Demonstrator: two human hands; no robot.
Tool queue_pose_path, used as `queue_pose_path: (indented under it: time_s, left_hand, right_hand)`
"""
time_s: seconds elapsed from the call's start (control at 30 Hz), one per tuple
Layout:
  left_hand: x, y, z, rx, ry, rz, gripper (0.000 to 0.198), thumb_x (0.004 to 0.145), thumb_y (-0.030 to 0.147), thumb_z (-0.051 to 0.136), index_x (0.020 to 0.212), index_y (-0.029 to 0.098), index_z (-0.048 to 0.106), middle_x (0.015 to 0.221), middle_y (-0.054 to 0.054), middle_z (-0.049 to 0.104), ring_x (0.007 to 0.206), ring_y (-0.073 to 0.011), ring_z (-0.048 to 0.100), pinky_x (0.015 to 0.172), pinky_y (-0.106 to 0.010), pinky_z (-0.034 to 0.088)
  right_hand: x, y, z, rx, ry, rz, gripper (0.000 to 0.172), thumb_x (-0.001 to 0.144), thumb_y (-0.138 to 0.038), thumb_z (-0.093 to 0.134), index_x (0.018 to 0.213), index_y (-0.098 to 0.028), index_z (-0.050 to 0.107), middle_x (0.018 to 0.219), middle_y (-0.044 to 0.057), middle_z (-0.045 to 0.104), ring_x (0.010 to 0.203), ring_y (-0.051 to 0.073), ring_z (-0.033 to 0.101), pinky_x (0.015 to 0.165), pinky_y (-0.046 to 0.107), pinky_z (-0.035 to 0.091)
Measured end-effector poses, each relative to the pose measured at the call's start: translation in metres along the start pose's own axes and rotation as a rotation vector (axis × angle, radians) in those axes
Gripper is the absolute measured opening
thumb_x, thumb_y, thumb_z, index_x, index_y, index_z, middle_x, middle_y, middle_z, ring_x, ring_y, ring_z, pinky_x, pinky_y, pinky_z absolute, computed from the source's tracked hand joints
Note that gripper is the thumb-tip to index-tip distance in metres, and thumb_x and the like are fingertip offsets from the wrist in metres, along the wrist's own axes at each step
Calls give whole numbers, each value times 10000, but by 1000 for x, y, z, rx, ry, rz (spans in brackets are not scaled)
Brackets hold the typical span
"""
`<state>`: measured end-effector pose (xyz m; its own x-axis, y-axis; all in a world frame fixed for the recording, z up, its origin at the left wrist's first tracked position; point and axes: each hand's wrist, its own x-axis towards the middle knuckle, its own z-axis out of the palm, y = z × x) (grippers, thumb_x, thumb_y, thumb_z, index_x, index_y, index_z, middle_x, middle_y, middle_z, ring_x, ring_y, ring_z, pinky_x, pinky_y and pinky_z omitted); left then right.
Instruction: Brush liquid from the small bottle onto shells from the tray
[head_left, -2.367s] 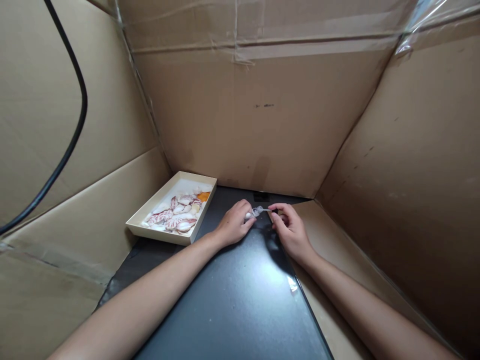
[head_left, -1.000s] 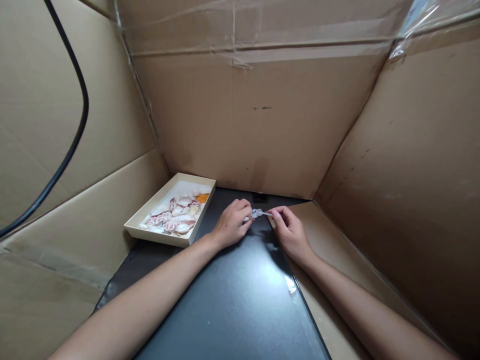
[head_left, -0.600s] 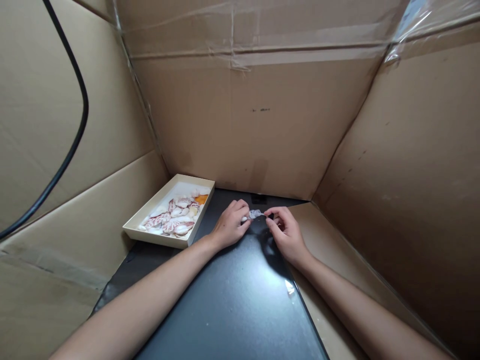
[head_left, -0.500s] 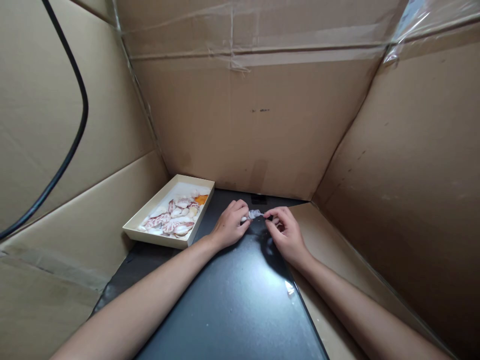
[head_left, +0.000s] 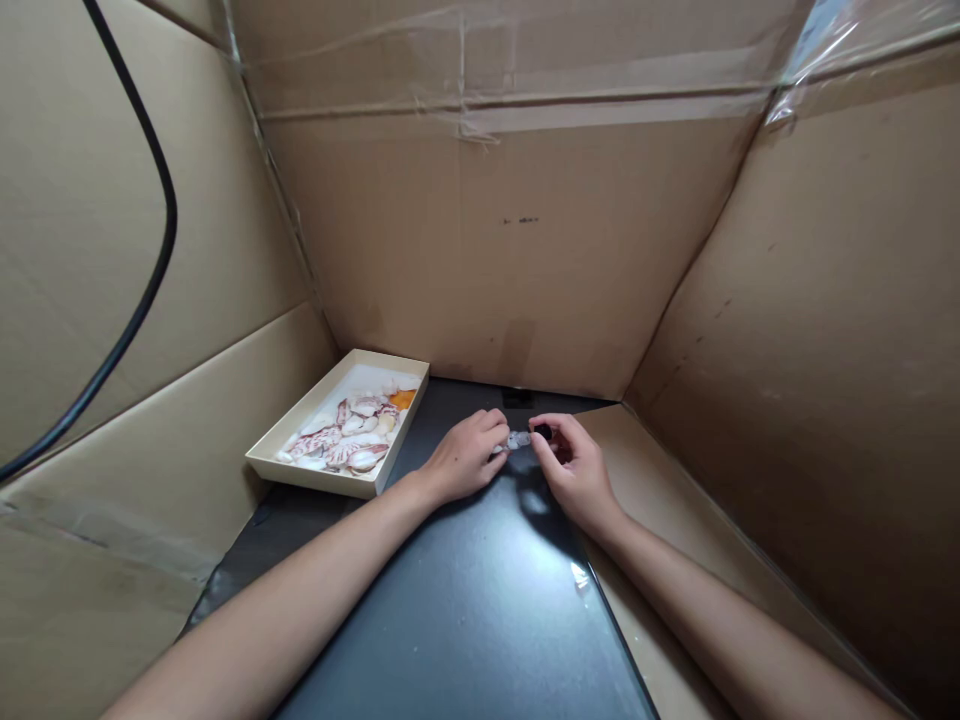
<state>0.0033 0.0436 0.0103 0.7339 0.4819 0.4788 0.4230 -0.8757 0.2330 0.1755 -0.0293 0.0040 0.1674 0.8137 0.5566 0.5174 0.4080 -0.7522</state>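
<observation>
Between my hands, just above the dark tabletop [head_left: 465,600], is a small whitish crinkled strip [head_left: 517,440]; its exact kind cannot be made out. My left hand [head_left: 466,457] pinches its left end with curled fingertips, which cover part of it. At the other end, the thumb and forefinger of my right hand [head_left: 576,466] close on the strip's tip. A dark patch shows inside the curl of the right fingers, too unclear to name. Left of my left hand stands a shallow cream box [head_left: 311,487] holding several seashells [head_left: 360,425], white, brown-striped and one orange.
Cardboard walls [head_left: 480,270] enclose the table at the back and both sides. A black cable [head_left: 169,220] hangs along the left wall. Flat cardboard [head_left: 637,480] lies beyond the tabletop's right edge, under my right forearm.
My left hand has shifted slightly right and down, bringing the two hands closer. Less of the strip is stretched between them, and the thin end at my right fingertips no longer shows.
</observation>
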Motion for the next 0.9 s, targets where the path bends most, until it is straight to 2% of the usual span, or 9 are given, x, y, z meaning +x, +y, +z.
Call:
queue_pose_path:
  time_s: [0.1,0.3,0.47,0.6,0.9]
  left_hand:
    - [1,4,-2,33,-50,54,64,865,188,470,811,169,499,977,-63,556,871,-165,495,764,-276,424]
    - [1,7,-3,30,-72,69,62,863,210,476,816,174,492,975,-65,555,866,-166,505,757,-275,427]
    - [1,8,-3,15,-70,83,51,853,206,478,814,175,492,954,-63,552,849,-161,505,741,-274,424]
    - [0,8,-2,0,-53,61,59,848,205,480,797,177,492,939,-57,547,844,-154,512,728,-261,426]
    - [0,8,-2,-56,-2,-40,47,854,214,486,864,179,516,960,-42,545,816,-130,533,713,-236,439]
  right_hand:
    - [0,-1,-2,25,29,24,189,878,-308,552,1022,-207,620,824,14,560,591,117,490,557,248,420]
    - [0,0,-3,70,29,77,283,902,-331,510,1154,-216,570,848,36,612,640,151,554,590,279,463]
    - [0,-1,-3,28,31,-36,266,930,-293,456,1159,-227,575,968,65,605,736,169,575,660,305,480]
    - [0,-5,-4,-30,-12,-135,256,930,-255,444,1142,-239,585,1042,73,578,768,166,576,624,288,472]
    - [-1,-6,-3,-80,-4,-186,187,898,-215,494,1065,-223,578,973,56,579,687,140,547,568,268,457]
